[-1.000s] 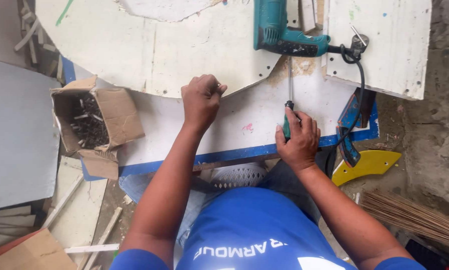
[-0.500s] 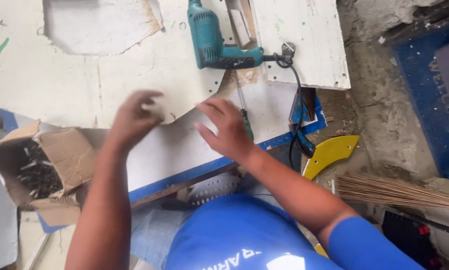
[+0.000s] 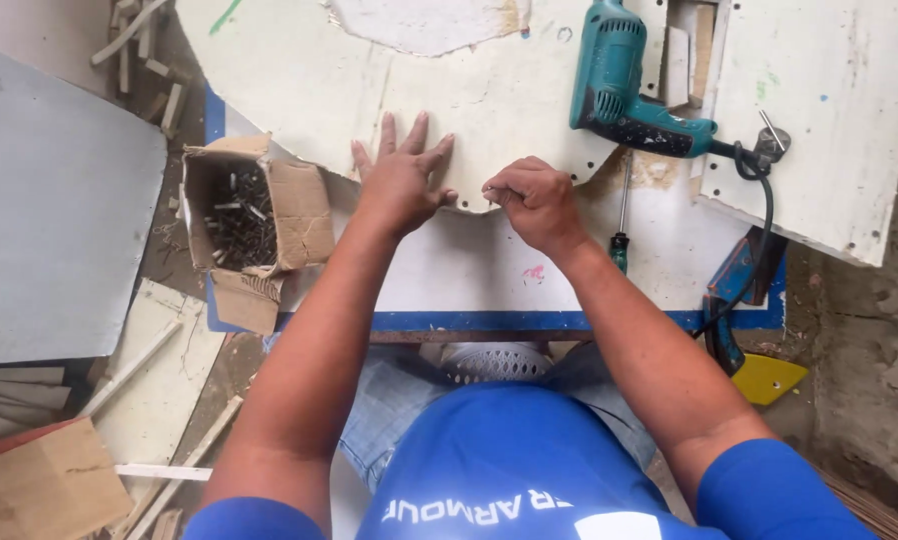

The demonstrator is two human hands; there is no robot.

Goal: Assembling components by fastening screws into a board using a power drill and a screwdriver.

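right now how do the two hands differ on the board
The left hand lies flat with fingers spread, palm down on the white board; the right hand is curled, fingertips pinched at the board's edge. The left hand sits nearer the cardboard box, the right nearer the screwdriver. Both touch the same board.

Right hand (image 3: 534, 203) off the screwdriver (image 3: 620, 232), left hand (image 3: 401, 180) now flat on the white board (image 3: 299, 80).

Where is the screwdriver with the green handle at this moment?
In the head view, the screwdriver lies on the white board, just right of the right hand and below the teal drill.
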